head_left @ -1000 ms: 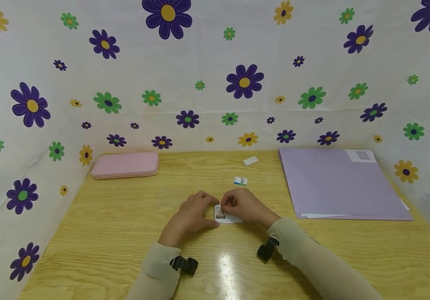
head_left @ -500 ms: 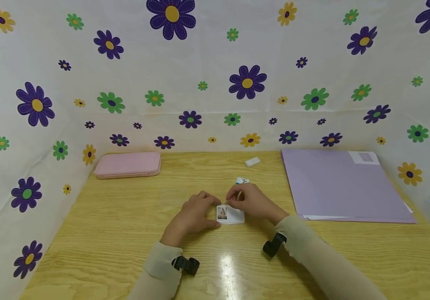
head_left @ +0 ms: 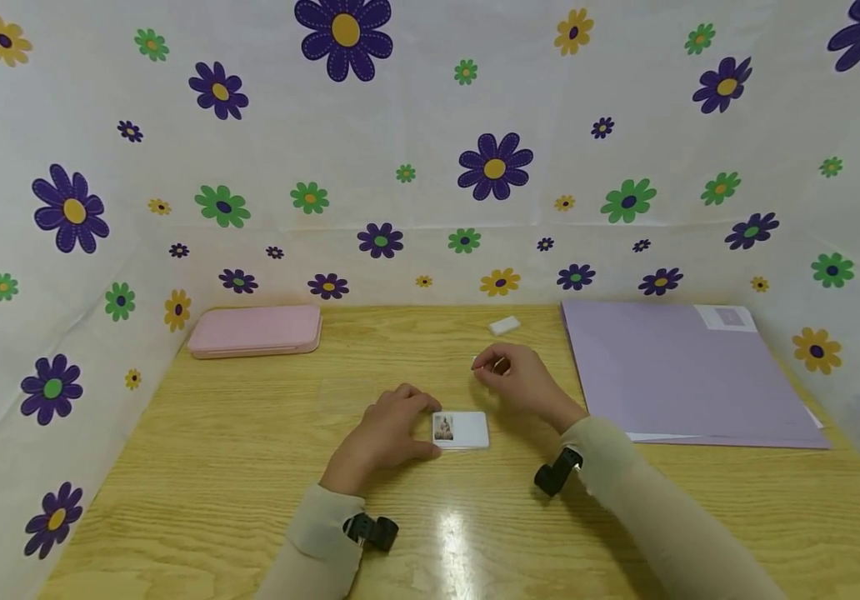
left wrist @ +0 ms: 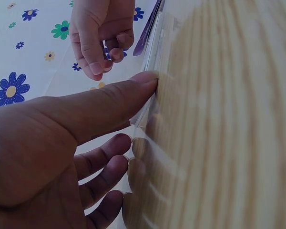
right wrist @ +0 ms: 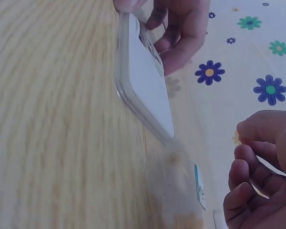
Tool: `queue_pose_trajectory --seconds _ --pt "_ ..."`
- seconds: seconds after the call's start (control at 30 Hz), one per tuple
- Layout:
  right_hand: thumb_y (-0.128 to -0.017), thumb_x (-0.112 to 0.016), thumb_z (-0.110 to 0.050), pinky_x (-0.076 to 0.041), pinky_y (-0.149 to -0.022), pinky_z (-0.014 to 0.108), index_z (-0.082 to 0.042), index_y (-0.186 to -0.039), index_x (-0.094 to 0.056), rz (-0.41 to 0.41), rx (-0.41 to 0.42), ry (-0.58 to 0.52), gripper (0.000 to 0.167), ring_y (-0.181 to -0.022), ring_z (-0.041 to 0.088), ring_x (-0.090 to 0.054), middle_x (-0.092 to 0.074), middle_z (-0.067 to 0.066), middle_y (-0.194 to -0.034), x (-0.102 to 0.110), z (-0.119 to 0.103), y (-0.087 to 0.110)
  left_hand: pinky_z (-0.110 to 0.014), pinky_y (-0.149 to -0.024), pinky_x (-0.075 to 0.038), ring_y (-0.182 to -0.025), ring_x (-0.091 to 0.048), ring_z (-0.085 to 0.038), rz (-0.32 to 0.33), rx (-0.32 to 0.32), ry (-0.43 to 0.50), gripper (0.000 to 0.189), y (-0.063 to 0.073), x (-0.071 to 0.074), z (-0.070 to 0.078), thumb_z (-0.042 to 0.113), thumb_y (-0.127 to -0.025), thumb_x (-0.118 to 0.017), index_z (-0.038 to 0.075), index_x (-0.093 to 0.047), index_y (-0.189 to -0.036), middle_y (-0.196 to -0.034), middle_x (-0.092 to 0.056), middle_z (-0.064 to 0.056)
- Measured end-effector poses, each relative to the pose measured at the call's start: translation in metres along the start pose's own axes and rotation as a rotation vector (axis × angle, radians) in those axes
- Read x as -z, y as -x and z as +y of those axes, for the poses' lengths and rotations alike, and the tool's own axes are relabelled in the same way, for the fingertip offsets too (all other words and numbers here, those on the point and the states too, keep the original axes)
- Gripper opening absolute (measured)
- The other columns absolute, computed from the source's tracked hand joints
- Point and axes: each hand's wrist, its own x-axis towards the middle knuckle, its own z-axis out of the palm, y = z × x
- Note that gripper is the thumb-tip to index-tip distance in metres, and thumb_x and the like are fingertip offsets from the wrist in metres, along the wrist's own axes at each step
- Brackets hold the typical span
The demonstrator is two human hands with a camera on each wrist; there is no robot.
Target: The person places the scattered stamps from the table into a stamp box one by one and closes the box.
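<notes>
A flat white rectangular case, with clear edges and a small picture at its left end, lies on the table. My left hand holds that end, thumb on the near edge and index finger on the far edge; the left wrist view shows the thumb against it. My right hand is off the case, up and to its right, thumb and index tips together and the other fingers curled. In the right wrist view nothing shows between those fingers. A small printed piece with a blue edge lies near, mostly hidden in the head view.
A pink pencil case lies at the back left. A white block sits at the back, beyond the right hand. Purple folders with papers cover the right side. A faint transparent sheet lies left of the left hand.
My right hand has lifted off the picture end of the case and moved away to the back right, uncovering the case and covering the small printed piece. The left hand keeps its hold.
</notes>
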Motion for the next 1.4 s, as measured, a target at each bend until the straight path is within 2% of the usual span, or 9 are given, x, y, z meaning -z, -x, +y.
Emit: queue_pose_trajectory --seconds 0.27,0.6,1.1,1.4 --pt "-0.094 -0.068 -0.014 -0.048 -0.074 0.035 -0.01 -0.098 -0.07 0.012 -0.038 0.026 0.006 -0.084 0.02 -0.058 -0.065 0.001 -0.091 0.007 0.01 -0.007 -0.052 -0.091 -0.039 -0.114 -0.048 -0.03 -0.008 0.01 -0.002 0.055 -0.001 -0.001 -0.001 0.033 -0.079 -0.085 0.019 -0.062 -0.128 -0.126 -0.053 -0.004" --pt "-0.094 -0.068 -0.016 -0.047 -0.074 0.036 -0.007 -0.101 -0.07 0.025 -0.071 0.074 0.012 -0.085 0.022 -0.057 -0.064 0.006 -0.093 0.014 0.024 -0.014 -0.052 -0.092 -0.039 -0.115 -0.048 -0.031 -0.014 0.009 0.008 0.056 0.0 0.0 0.001 0.032 -0.08 -0.084 0.019 -0.062 -0.129 -0.127 -0.052 -0.005" --pt "-0.095 -0.066 -0.012 -0.05 -0.077 0.034 -0.005 -0.103 -0.069 -0.021 -0.161 0.106 0.011 -0.089 0.023 -0.058 -0.065 0.008 -0.096 0.017 0.028 -0.022 -0.053 -0.094 -0.04 -0.116 -0.048 -0.032 -0.013 0.014 0.006 0.056 0.002 0.0 0.001 0.032 -0.08 -0.084 0.018 -0.062 -0.129 -0.128 -0.053 -0.006" --pt "-0.094 -0.067 -0.014 -0.049 -0.08 0.036 -0.006 -0.101 -0.071 -0.029 -0.156 0.162 0.011 -0.088 0.022 -0.057 -0.065 0.006 -0.095 0.016 0.033 -0.027 -0.051 -0.092 -0.04 -0.113 -0.049 -0.03 -0.01 0.008 0.002 0.056 0.0 0.0 0.0 0.032 -0.08 -0.084 0.017 -0.062 -0.129 -0.126 -0.053 -0.006"
